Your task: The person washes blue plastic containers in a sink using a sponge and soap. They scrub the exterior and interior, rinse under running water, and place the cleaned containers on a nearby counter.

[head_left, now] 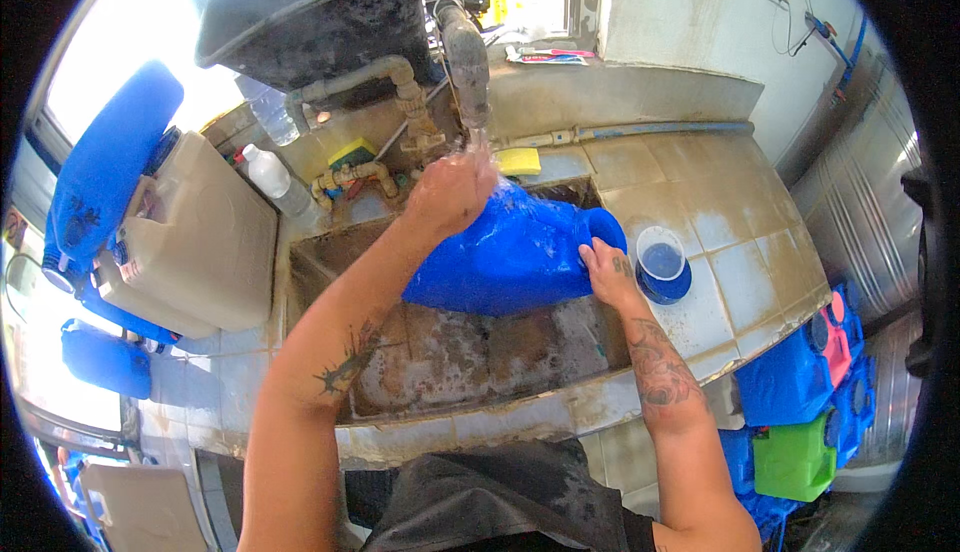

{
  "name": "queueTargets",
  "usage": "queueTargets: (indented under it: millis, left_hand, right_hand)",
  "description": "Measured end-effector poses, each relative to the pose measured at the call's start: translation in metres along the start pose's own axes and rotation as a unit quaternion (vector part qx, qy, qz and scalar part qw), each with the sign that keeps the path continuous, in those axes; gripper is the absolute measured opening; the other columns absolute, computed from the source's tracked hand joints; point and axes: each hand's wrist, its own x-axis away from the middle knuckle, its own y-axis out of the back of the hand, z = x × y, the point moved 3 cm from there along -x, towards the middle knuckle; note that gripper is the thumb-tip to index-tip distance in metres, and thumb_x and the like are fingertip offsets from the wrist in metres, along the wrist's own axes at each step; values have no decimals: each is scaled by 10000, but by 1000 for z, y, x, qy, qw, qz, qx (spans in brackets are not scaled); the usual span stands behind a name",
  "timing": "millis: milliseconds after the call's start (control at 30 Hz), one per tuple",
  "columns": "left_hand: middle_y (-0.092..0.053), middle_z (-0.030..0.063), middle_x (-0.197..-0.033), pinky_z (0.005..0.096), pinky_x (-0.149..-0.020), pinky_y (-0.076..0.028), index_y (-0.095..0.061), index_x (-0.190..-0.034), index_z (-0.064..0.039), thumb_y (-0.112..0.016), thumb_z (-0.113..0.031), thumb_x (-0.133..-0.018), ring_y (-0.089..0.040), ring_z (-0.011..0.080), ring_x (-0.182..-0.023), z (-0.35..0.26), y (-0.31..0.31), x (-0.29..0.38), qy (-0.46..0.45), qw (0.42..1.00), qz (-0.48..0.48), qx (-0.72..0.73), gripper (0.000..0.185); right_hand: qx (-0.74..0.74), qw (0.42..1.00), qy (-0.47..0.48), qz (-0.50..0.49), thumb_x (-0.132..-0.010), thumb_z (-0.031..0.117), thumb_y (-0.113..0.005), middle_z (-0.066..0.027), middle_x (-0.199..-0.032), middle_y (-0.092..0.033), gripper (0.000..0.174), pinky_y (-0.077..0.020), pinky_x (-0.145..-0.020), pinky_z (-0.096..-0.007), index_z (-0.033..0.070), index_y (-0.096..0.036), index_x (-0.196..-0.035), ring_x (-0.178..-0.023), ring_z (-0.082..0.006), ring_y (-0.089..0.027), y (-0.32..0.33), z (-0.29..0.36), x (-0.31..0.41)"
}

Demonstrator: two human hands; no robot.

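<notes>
A blue plastic jug (495, 259) lies on its side over the tiled sink (480, 372), its round open mouth facing right. Water runs from the faucet (469, 79) onto my left hand (454, 188), which is closed in the stream at the jug's upper left side; whether it holds anything is hidden. My right hand (609, 271) grips the jug by its neck. Just right of that hand, a white cup (661, 253) with liquid in it sits in a blue round container (666, 291). Behind the jug, a yellow sponge (519, 162) rests at the sink's back edge.
Large beige jugs (206, 237) and a blue jug (112, 169) crowd the left counter beside a white-topped bottle (274, 177). A black tub (322, 19) stands above pipes (412, 102). Blue, pink and green containers (795, 454) are stacked low at the right, near a ribbed metal tank (855, 199).
</notes>
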Motion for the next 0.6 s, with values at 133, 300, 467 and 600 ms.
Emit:
queueTargets:
  millis: [133,300,467,600]
  left_hand:
    - [-646,114,-787,401,-645,-554,-625,-1077,-39,-546,-281,-970,-663,287,-706,23,-11,-7,198,941,14,273,276]
    - [-652,81,-774,344,-509,-515,-662,-1118,-63,-557,-383,-990,-651,167,-612,21,10,11,298,755,79,578,360]
    - [-670,101,-793,300,-468,-515,-670,-1202,-47,-681,-367,-935,-640,168,-550,30,51,59,346,882,97,305,417]
    - [-683,111,-769,316,-435,-526,-693,-1062,17,-713,-301,-927,-658,179,-527,68,77,120,470,836,94,266,346]
  right_hand:
    - [8,1000,-9,9,-1023,380,-495,-307,-1009,-680,408,-488,-846,-576,4,-643,-1084,-978,-502,-638,-5,-5,3]
    - [-70,994,12,-86,-991,340,-590,-291,-1021,-692,363,-512,-853,-536,14,-656,-1136,-988,-483,-653,-6,-2,5]
    - [-95,987,89,-96,-962,329,-648,-253,-994,-713,359,-526,-818,-533,18,-665,-1139,-944,-470,-672,-18,35,-23]
    - [23,970,228,-77,-945,296,-660,-224,-888,-711,286,-536,-732,-523,46,-677,-1083,-833,-424,-693,-45,94,-53]
